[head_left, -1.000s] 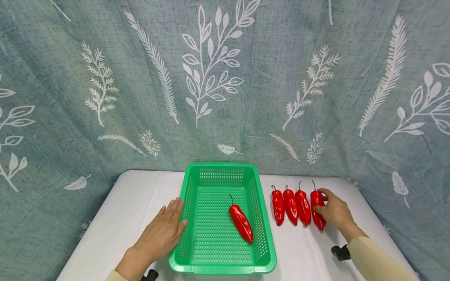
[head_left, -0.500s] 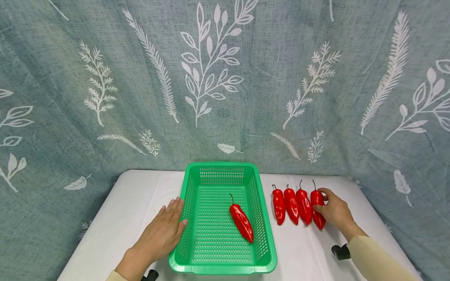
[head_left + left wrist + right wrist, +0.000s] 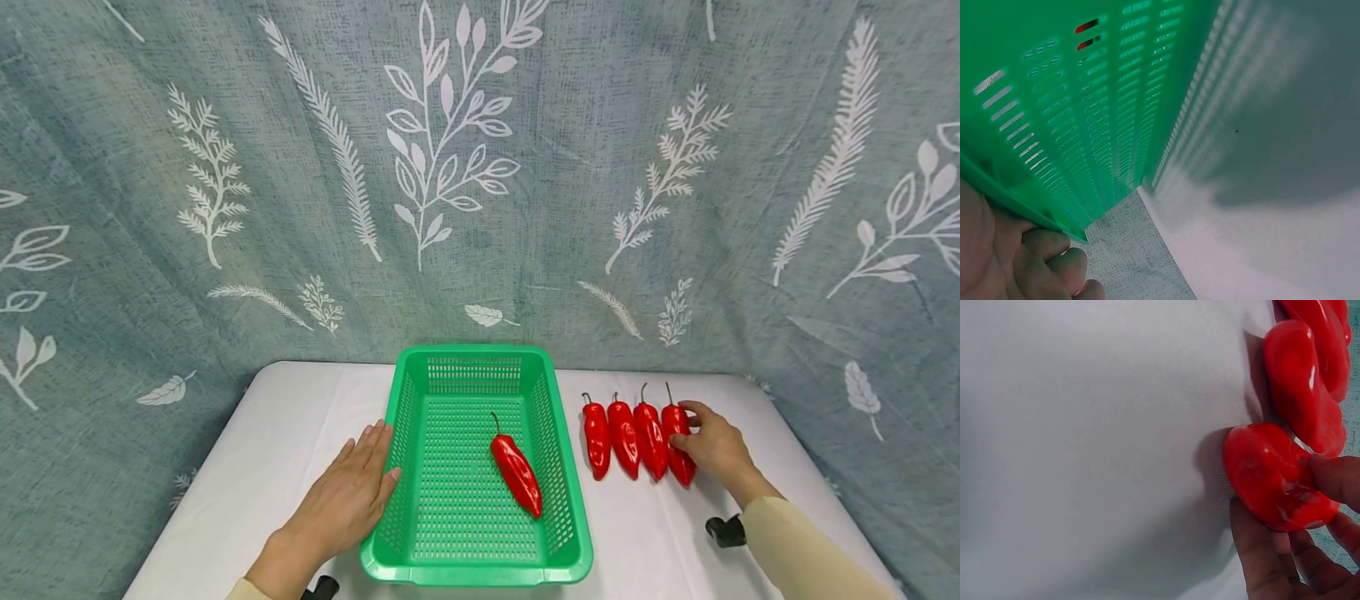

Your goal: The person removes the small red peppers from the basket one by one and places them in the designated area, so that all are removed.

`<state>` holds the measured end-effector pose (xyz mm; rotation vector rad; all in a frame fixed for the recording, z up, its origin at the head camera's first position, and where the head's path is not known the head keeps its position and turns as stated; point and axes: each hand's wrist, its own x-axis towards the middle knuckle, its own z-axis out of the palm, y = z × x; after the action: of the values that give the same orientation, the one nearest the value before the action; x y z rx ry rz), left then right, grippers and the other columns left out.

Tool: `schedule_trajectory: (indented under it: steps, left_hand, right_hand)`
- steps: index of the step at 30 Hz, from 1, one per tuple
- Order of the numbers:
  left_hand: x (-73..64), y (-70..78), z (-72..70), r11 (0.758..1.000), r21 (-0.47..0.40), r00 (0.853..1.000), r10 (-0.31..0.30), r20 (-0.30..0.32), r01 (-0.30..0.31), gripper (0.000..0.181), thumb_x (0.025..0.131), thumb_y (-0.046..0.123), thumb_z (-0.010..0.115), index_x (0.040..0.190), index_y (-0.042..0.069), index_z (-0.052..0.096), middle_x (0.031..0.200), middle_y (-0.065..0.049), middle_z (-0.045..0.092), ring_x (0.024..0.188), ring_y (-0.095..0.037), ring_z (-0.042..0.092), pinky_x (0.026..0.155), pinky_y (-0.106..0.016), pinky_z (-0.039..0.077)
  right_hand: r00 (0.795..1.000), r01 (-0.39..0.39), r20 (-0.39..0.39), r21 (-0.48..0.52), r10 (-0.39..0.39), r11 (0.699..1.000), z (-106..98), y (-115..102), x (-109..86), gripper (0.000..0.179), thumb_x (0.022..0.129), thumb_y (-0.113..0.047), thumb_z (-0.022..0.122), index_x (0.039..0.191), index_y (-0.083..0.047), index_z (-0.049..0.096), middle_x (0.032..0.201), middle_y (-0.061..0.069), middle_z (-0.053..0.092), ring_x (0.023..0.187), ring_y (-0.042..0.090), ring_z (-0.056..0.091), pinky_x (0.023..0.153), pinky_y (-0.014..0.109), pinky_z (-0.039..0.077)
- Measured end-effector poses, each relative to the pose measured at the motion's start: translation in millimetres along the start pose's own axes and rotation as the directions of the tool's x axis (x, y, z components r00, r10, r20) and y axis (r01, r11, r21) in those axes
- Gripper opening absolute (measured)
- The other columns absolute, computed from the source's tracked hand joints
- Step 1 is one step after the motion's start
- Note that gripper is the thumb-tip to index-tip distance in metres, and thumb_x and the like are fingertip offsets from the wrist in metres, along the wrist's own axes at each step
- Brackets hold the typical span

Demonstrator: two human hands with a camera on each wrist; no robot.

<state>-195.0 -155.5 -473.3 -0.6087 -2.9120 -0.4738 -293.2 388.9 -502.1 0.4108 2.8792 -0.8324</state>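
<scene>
My right hand [image 3: 716,446] grips the rightmost red chili pepper [image 3: 677,446] on the table, its thumb and fingers on opposite sides. The right wrist view shows that pepper [image 3: 1269,475] from its tip end, between the thumb and fingers. Three more red peppers [image 3: 624,437] lie in a row just left of it, stems pointing away. My left hand [image 3: 345,492] lies with straight fingers along the left rim of a green plastic basket [image 3: 476,575]; in the left wrist view, its fingers touch the rim from outside. One red pepper [image 3: 516,477] rests inside the basket, towards its right side.
A white cloth covers the table [image 3: 300,425]. Behind its far edge hangs a grey-green curtain [image 3: 480,300] with white leaf prints. The basket's perforated right wall [image 3: 558,475] stands between its inside and the row of peppers.
The gap between the gripped pepper and the one beside it has narrowed slightly. My left hand stays at the basket rim. The head view has shifted a little.
</scene>
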Motion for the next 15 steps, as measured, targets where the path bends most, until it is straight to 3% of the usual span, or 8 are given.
schedule_trajectory:
  steps: [15]
  left_hand:
    - [0.4,0.4,-0.5,1.000,-0.013,1.000,-0.012,0.015,0.012,0.064,0.112,0.029,0.052,0.161,-0.008,0.032,0.168,-0.026,0.034,0.156,-0.041,0.034,0.127,-0.058,0.030]
  right_hand:
    - [1.000,0.004,0.020,0.006,-0.004,1.000,-1.2,1.9,-0.9,0.075,0.096,-0.018,0.070,0.157,0.005,0.035,0.145,0.041,0.047,0.123,0.054,0.056,0.090,0.054,0.063]
